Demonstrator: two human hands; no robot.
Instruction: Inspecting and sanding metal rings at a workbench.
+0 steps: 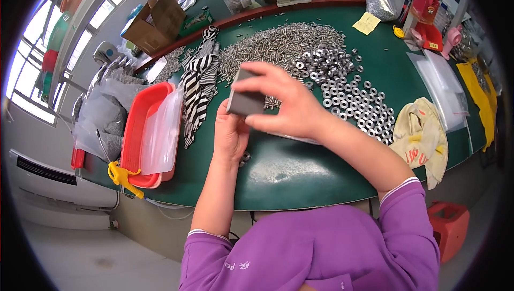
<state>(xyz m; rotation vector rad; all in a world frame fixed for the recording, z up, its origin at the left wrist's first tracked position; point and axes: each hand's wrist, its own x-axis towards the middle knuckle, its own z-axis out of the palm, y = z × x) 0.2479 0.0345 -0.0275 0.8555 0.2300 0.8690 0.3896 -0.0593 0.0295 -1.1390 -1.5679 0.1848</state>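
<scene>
Purple sleeves [321, 248] framing the view; right hand [286, 103] pinching a flat dark grey rectangular block [245, 101] over the green tabletop [300, 168]. Left hand [231, 133] cupping beneath it, contents hidden. Keeping the block level above the palm seems wise, clear of the silver screw heap [278, 44].

My right hand [289, 101] grips grey block [245, 100] above green desk [300, 173]; my left hand [230, 133] beneath it; washers [356, 103], screws [267, 44] piled beyond.

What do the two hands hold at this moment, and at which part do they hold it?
The right hand grips a small dark grey flat block by its upper and right edges. The left hand is under the block's lower edge; whether it grips cannot be told.
</scene>
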